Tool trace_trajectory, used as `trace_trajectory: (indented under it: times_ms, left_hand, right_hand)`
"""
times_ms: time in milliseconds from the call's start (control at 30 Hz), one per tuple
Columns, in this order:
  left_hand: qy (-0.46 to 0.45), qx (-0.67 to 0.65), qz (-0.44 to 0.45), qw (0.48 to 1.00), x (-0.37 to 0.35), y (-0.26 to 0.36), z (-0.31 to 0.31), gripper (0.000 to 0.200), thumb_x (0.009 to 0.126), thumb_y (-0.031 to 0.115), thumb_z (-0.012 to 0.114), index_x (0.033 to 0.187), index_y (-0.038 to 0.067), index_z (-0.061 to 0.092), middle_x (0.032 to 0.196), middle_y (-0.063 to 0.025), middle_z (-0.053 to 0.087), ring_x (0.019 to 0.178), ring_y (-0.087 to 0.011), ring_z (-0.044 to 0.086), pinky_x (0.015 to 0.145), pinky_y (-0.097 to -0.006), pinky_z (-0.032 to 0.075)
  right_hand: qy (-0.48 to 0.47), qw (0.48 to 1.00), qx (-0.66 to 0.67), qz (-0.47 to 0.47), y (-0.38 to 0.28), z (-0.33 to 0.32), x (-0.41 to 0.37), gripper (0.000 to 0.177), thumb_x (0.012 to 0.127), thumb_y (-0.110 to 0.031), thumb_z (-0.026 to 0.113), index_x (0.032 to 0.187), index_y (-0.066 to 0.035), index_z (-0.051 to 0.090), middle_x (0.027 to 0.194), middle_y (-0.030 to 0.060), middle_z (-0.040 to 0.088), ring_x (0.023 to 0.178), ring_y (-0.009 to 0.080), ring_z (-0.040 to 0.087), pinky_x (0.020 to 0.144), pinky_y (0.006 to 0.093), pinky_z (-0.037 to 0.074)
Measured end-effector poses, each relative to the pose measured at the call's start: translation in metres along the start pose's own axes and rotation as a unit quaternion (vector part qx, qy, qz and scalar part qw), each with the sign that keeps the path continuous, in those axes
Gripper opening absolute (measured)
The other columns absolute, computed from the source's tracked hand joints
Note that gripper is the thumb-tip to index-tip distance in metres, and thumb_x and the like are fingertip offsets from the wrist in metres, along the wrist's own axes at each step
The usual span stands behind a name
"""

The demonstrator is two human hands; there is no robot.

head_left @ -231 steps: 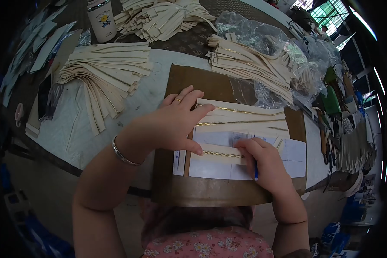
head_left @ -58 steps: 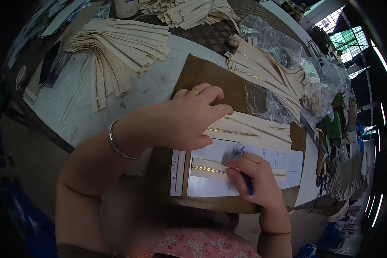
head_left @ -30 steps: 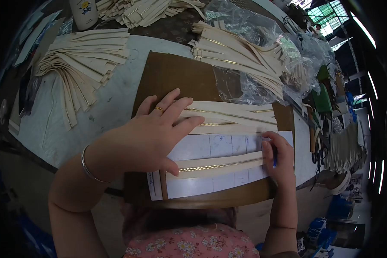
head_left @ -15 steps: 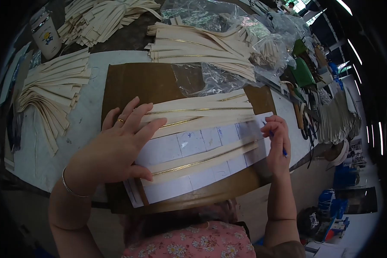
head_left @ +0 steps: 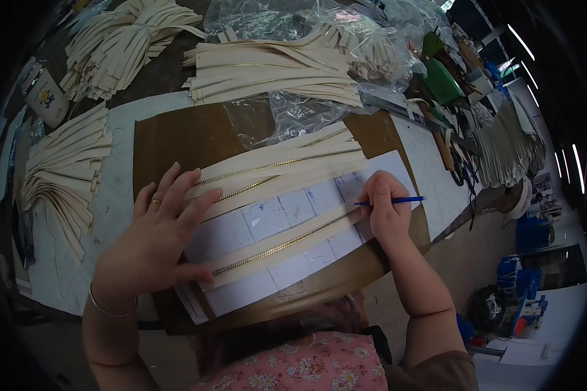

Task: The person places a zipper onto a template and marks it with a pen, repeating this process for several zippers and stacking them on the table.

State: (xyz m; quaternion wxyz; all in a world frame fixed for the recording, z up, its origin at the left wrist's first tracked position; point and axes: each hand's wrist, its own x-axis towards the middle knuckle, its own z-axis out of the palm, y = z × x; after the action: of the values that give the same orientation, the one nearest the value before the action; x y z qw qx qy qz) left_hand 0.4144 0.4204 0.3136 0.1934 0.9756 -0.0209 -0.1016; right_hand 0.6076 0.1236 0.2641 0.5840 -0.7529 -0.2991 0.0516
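A cream zipper [head_left: 287, 245] with gold teeth lies flat across a white sheet [head_left: 292, 210] marked with ruled lines and blue scribbles. Several more cream zippers [head_left: 274, 161] overlap along the sheet's upper part. My left hand [head_left: 151, 238] is spread open at the left side, its thumb on the left end of the lower zipper and its fingers on the left ends of the upper ones. In my right hand [head_left: 388, 212] is a blue pen [head_left: 409, 199], closed in the fingers. The pen's tip is at the right end of the lower zipper.
Brown cardboard [head_left: 169, 140] lies beneath the sheet. Zipper bundles [head_left: 65, 176] sit at left, with another stack [head_left: 267, 68] behind. Clear plastic bags [head_left: 306, 117] touch the cardboard's far edge. Scissors [head_left: 460, 173] and a green holder [head_left: 445, 81] are at right.
My right hand has moved left from the sheet's right edge and turned the pen so its tip meets the zipper's right end. The left hand keeps its place on the zippers; the view has shifted.
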Motion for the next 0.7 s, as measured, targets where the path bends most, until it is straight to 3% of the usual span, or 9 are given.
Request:
trace_trajectory:
  times_ms: [700]
  left_hand:
    - [-0.012, -0.006, -0.015, 1.000, 0.0018, 0.0035, -0.0027, 0.108, 0.062, 0.043, 0.090, 0.153, 0.020, 0.037, 0.161, -0.0152, 0.024, 0.152, -0.0417, 0.013, 0.119, -0.0587, 0.015]
  right_hand:
    - [0.001, 0.996, -0.086, -0.038, 0.0007, 0.0040, 0.0014, 0.047, 0.108, -0.034, 0.047, 0.072, -0.004, 0.053, 0.068, 0.0002, 0.053, 0.052, 0.0056, 0.047, 0.048, 0.0226, 0.036]
